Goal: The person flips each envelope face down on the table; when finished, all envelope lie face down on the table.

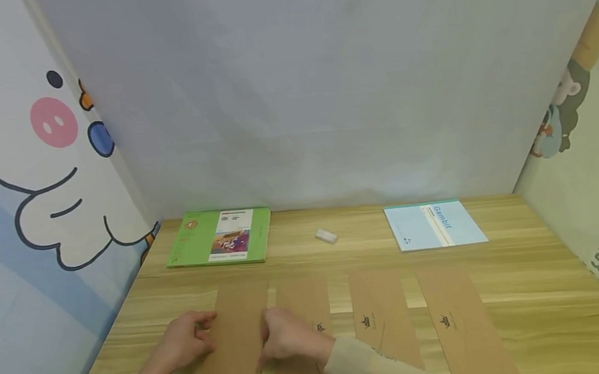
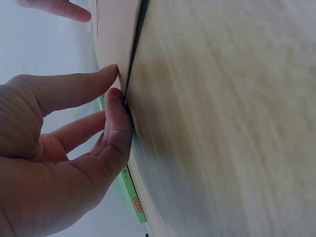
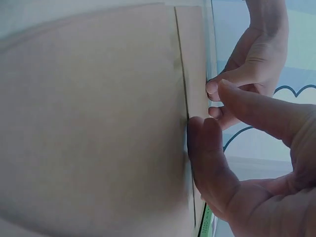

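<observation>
on the near left of the desk (image 1: 540, 291), our left hand (image 1: 182, 340) and right hand (image 1: 288, 334), thumbs and fingers apart, touch opposite long edges of a brown strip (image 1: 235, 344). we should nudge evenly, squaring it beside the next strip (image 1: 303, 295); thin, flat, papery, it may crease.

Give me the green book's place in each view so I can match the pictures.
Head: green book, left of centre, slightly below mid-height.
Left wrist: green book, a narrow edge, low, left of centre.
Right wrist: apparently a sliver of it, bottom, right of centre.
Shared landmark: the left hand.
</observation>
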Demonstrator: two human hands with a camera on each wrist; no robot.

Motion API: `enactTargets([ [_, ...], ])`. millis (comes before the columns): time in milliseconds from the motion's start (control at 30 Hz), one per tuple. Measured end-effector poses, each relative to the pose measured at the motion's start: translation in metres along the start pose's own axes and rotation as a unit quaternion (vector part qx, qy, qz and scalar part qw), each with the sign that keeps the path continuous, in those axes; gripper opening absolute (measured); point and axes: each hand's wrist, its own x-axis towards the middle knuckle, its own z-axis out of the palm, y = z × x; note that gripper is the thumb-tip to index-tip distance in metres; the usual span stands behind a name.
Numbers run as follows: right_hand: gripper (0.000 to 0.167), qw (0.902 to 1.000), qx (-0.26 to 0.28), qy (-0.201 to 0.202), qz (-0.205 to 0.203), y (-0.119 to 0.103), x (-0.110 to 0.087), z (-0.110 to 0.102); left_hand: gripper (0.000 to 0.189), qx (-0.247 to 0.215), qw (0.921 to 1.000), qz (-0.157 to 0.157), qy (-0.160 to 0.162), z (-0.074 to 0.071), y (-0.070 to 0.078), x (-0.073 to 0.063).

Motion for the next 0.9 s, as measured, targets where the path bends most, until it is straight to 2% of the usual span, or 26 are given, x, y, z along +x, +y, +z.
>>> enactTargets([
  [267, 0.048, 1.0000, -0.006, 0.001, -0.004, 0.002, 0.001, 0.000, 0.057, 0.012, 0.9998, -0.013, 0.004, 0.001, 0.003, 0.002],
  [400, 0.050, 0.9997, 0.003, 0.003, -0.023, 0.006, 0.000, -0.001, 0.058, 0.003, 0.9998, -0.019, 0.005, 0.001, 0.003, 0.001],
  [500, 0.067, 0.9991, 0.016, 0.007, -0.039, 0.012, -0.003, -0.004, 0.060, -0.014, 0.9996, -0.020, 0.012, 0.001, 0.005, 0.000],
  [567, 0.082, 0.9988, 0.023, 0.009, -0.041, 0.015, -0.006, -0.006, 0.058, -0.028, 0.9995, -0.008, 0.013, 0.001, 0.007, -0.002],
  [633, 0.090, 0.9988, 0.016, 0.016, -0.044, 0.019, -0.010, -0.010, 0.056, -0.040, 0.9992, 0.004, 0.005, 0.003, 0.013, -0.003],
  [767, 0.087, 0.9983, 0.025, 0.020, -0.050, 0.027, -0.018, -0.017, 0.054, -0.053, 0.9980, 0.023, -0.025, 0.009, 0.027, -0.003],
  [900, 0.094, 0.9982, 0.032, 0.018, -0.047, 0.039, -0.027, -0.023, 0.053, -0.073, 0.9950, 0.035, -0.059, 0.019, 0.040, -0.003],
])
